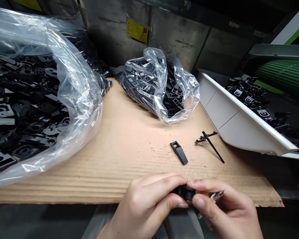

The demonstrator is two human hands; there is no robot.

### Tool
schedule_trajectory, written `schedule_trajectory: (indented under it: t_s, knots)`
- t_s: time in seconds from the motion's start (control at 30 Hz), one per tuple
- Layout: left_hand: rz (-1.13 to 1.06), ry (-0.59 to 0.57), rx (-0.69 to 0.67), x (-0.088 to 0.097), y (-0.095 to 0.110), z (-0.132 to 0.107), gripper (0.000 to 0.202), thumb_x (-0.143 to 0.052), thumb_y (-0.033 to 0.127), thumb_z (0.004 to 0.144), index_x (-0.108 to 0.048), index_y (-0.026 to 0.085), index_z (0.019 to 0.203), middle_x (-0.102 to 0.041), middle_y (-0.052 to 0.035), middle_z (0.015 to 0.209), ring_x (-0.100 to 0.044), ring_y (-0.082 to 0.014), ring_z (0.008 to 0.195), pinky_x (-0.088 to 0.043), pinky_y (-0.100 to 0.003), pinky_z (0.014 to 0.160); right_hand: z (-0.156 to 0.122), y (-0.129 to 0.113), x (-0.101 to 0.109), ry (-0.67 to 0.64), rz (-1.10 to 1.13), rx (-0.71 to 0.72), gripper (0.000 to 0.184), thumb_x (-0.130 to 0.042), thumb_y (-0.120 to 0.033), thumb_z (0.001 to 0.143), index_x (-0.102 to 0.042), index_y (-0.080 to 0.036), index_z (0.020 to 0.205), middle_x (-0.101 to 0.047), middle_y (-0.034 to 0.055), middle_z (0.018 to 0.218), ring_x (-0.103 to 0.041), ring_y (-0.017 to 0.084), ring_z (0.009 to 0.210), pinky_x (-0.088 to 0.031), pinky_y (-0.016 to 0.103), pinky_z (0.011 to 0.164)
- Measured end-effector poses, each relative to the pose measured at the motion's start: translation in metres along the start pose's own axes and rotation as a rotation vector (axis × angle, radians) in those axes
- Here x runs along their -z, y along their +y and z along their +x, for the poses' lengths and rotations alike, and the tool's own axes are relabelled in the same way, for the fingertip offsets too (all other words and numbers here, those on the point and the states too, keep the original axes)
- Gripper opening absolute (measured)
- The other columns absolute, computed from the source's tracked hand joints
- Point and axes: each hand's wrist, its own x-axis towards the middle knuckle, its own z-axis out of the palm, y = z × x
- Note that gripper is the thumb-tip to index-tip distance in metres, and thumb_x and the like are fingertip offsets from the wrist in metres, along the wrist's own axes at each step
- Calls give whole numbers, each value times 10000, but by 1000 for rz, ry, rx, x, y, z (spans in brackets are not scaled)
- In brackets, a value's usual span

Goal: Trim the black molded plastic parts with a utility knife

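2-handed pinch: left hand (146, 203), right hand (224, 207) clenched on black plastic pt (185, 192), above front edge of cardboard sheet (129, 166).
On sheet: big poly bag (76, 79), small poly bag (159, 87), both of black pts; loose pt (178, 152); sprue (210, 142). White bin (235, 118) at rt; grey wall (179, 33), yellow label (137, 30).

On a cardboard sheet (94, 172), a large plastic bag of parts (40, 99) lies left, a smaller bag (159, 89) behind. Before it lie a flat piece (179, 152) and a branched piece (210, 142). A tray (239, 122) sits right. The left hand (147, 202) and right hand (221, 209) hold a small part (185, 192) at the near edge.
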Motion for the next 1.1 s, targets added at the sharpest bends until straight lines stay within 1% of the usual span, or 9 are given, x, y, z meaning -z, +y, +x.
schedule_trajectory:
  t_s: [0.07,0.13,0.27,0.43,0.5,0.63,0.8,0.9,1.1]
  knots:
    - [-56,-19,31,1,1,0,176,-598,77,755,-619,149,914,-701,-18,838,-660,-107,666,-512,-110,627,0,5,-1,-58,187,-88,45,-597,-232,743,-632,-230,715,-547,-50,470,-413,46,336,-349,138,333]
    - [-81,-14,66,1,2,-1,197,-605,70,747,-626,153,924,-704,-20,848,-660,-108,658,-511,-116,630,1,9,0,-76,315,-166,123,-557,-269,781,-589,-204,682,-422,-70,411,-315,34,319,-271,136,316]
    - [-93,-11,142,2,0,-1,215,-610,76,744,-628,155,943,-707,-16,850,-660,-118,744,-495,-111,682,2,10,3,42,407,-245,224,-589,-315,766,-531,-187,591,-361,-73,402,-323,37,353,-259,148,353]
    - [-130,-40,149,3,0,0,216,-600,59,753,-626,154,945,-698,3,858,-647,-89,782,-443,-59,735,2,5,-6,63,338,-374,251,-706,-429,613,-633,-196,671,-422,-64,425,-346,22,358,-246,144,363]
    - [-140,-57,139,4,1,0,238,-591,56,759,-618,173,964,-694,15,856,-643,-91,793,-441,-62,734,3,5,-8,102,283,-400,229,-700,-407,630,-620,-192,640,-438,-59,423,-352,22,359,-252,141,361]
    - [-128,-74,142,5,2,-1,235,-580,66,769,-611,181,971,-694,6,883,-644,-105,792,-453,-77,709,4,6,-6,214,222,-309,194,-662,-390,678,-597,-208,659,-446,-58,444,-387,39,377,-308,154,377]
    - [-92,-54,140,3,1,-1,237,-591,72,763,-611,189,968,-683,21,871,-630,-89,826,-431,-65,761,3,2,-5,157,141,-424,287,-690,-429,620,-636,-205,792,-440,-58,473,-353,38,384,-273,152,361]
    - [-27,6,147,0,0,-2,224,-616,72,737,-624,160,943,-663,-17,911,-620,-107,827,-442,-95,766,2,0,-4,162,111,-384,327,-673,-436,635,-626,-224,880,-464,-56,506,-342,40,380,-268,165,362]
    - [-123,63,227,-1,1,-4,332,-676,86,683,-618,196,991,-653,3,905,-617,-109,808,-473,-97,729,3,-3,-4,65,83,-496,228,-678,-425,614,-627,-208,661,-497,-54,471,-342,25,346,-276,158,359]
